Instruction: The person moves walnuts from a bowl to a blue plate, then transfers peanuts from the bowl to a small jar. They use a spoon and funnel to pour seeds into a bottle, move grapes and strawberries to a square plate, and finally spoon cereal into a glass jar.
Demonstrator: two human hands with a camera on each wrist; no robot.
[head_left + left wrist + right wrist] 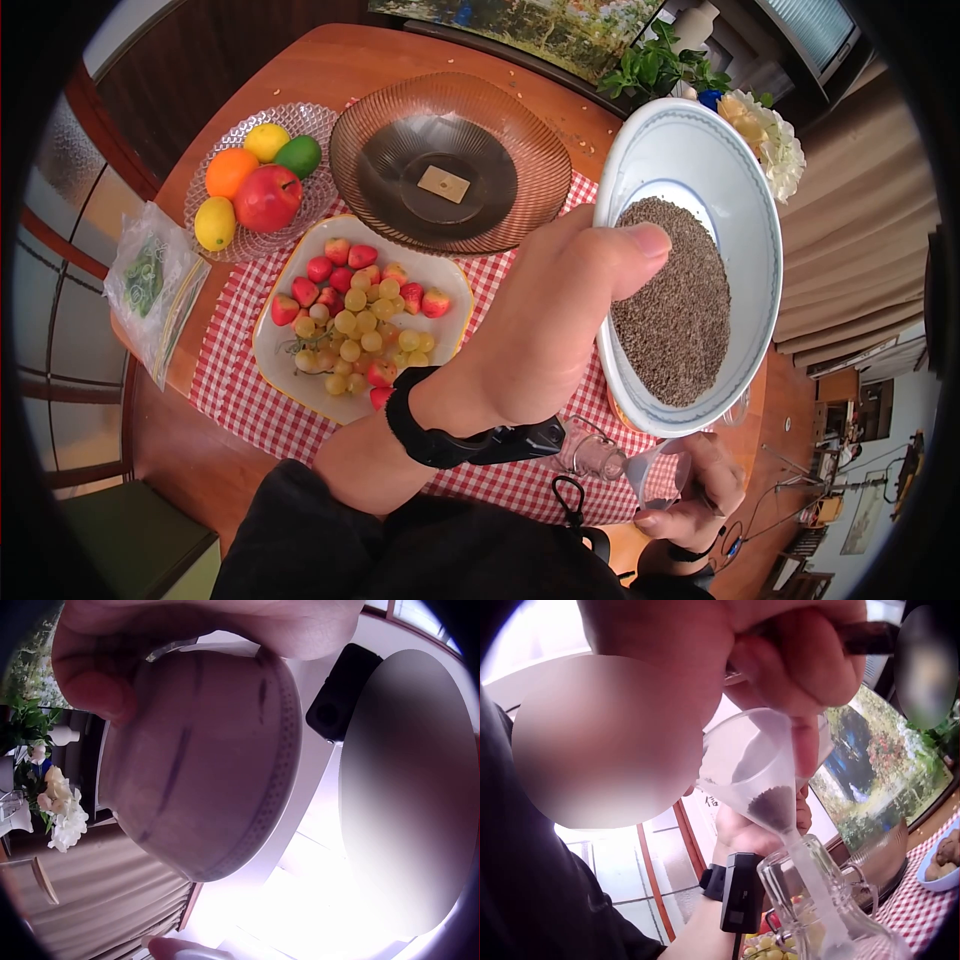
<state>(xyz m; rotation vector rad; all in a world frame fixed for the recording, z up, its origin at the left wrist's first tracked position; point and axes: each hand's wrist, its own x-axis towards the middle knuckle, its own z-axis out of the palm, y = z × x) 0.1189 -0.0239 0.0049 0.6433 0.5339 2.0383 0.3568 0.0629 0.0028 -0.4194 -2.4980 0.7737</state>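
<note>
My left hand (pixel 570 310) grips a white bowl (pixel 752 270) with a blue-edged rim, its thumb over the edge. Dark brown granules (pixel 675 310) lie in the tilted bowl. Below it, my right hand (pixel 705 490) pinches a translucent plastic funnel (pixel 655 472) at its rim. In the right wrist view, a small heap of dark granules (pixel 774 808) sits in the funnel cone, and the spout runs down into the neck of a clear glass bottle (pixel 780 881) with handles. A dark bar (pixel 870 637) shows beside my right fingers. The left wrist view has the bowl's outer wall (pixel 202 765) close up.
A cream dish (pixel 262 345) of grapes and small red fruit stands on the checked cloth (pixel 235 365). Behind are a large brown glass bowl (pixel 545 150) and a glass plate (pixel 322 125) of fruit. A plastic bag (pixel 150 290) lies left; flowers (pixel 775 145) stand back right.
</note>
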